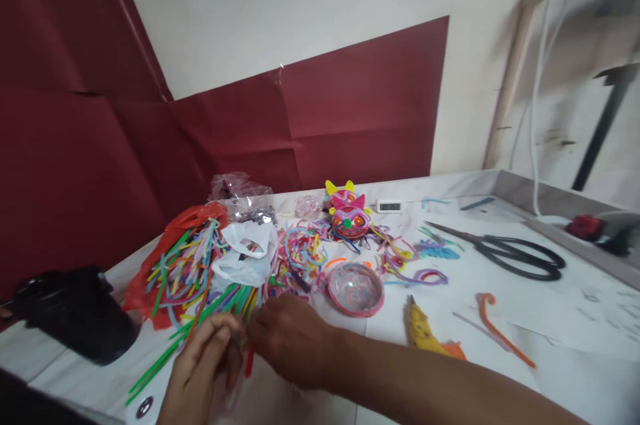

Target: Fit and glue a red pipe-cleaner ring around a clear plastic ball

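My left hand (207, 358) is at the bottom of the head view, its fingers curled in. Something clear or pale shows faintly at its fingers, too blurred to name. My right hand (290, 338) reaches across from the right and is closed, back up, close beside the left hand. What its fingers hold is hidden. A short red strip (249, 363) shows just below, between the two hands. Green pipe cleaners (163, 361) and other coloured ones lie right behind and to the left of my hands. A pink-rimmed bowl (356, 289) stands beyond my right forearm.
A red bag (145, 281) of pipe cleaners, a white plastic bag (250, 265) and a black container (80, 318) are at left. Behind are colourful mask-like figures (350, 221) and a small display (389, 206). Black scissors (520, 255), a yellow tool (423, 328) and an orange pipe cleaner (503, 331) lie right.
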### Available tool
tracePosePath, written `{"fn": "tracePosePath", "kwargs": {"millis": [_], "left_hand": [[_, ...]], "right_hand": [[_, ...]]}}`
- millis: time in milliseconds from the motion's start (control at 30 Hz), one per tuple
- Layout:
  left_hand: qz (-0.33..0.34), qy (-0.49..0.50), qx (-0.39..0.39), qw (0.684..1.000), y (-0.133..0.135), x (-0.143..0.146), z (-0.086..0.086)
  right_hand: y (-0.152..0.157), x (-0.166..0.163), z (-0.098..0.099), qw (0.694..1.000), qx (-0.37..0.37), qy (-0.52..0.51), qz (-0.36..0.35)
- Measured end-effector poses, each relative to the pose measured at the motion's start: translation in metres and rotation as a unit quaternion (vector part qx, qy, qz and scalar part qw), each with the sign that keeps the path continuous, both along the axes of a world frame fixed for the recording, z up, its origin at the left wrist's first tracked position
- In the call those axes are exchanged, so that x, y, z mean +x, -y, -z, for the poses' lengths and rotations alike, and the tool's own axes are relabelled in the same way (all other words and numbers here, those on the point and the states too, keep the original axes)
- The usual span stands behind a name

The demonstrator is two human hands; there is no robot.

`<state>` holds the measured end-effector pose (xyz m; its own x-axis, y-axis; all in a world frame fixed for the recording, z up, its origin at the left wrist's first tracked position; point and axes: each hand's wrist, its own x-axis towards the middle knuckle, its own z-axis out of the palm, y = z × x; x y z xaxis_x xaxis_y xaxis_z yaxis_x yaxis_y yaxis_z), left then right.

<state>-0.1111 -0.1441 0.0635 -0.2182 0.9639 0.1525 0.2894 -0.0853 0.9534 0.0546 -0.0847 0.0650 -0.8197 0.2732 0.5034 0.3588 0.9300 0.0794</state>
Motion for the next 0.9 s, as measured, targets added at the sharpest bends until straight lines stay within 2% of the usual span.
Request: {"fn": "tracePosePath", "kwargs": {"millis": [67, 133, 167, 267, 367, 467, 533, 700, 900], "left_hand": [[0.013, -0.1, 0.044, 0.994, -0.022, -0.005, 0.002], [0.061, -0.165, 0.099, 0.979, -0.044, -0.009, 0.009], [0.106, -0.194, 0.112, 0.969, -0.054, -0.011, 0.014], [0.155, -0.285, 0.106, 0.94, -0.075, -0.014, 0.029], [0.14, -0.333, 0.109, 0.926, -0.085, -0.013, 0.036], [0.116, -0.375, 0.109, 0.913, -0.089, -0.01, 0.032], [0.112, -0.389, 0.103, 0.909, -0.091, -0.008, 0.028], [0.115, -0.439, 0.077, 0.888, -0.096, -0.006, 0.018], [0.075, -0.512, 0.022, 0.856, -0.097, -0.014, 0.013]], "right_hand": [[-0.002, 0.004, -0.006, 0.999, -0.038, -0.025, 0.013], [-0.003, 0.01, -0.014, 0.994, -0.09, -0.06, 0.012], [-0.003, 0.014, -0.018, 0.991, -0.112, -0.076, 0.01], [0.002, 0.026, -0.031, 0.982, -0.15, -0.112, 0.009], [0.009, 0.041, -0.045, 0.965, -0.188, -0.179, -0.014], [0.018, 0.059, -0.061, 0.941, -0.233, -0.239, -0.048], [0.022, 0.07, -0.07, 0.932, -0.244, -0.265, -0.046], [0.019, 0.092, -0.076, 0.914, -0.265, -0.306, -0.026], [0.011, 0.13, -0.081, 0.824, -0.307, -0.476, 0.038]]}}
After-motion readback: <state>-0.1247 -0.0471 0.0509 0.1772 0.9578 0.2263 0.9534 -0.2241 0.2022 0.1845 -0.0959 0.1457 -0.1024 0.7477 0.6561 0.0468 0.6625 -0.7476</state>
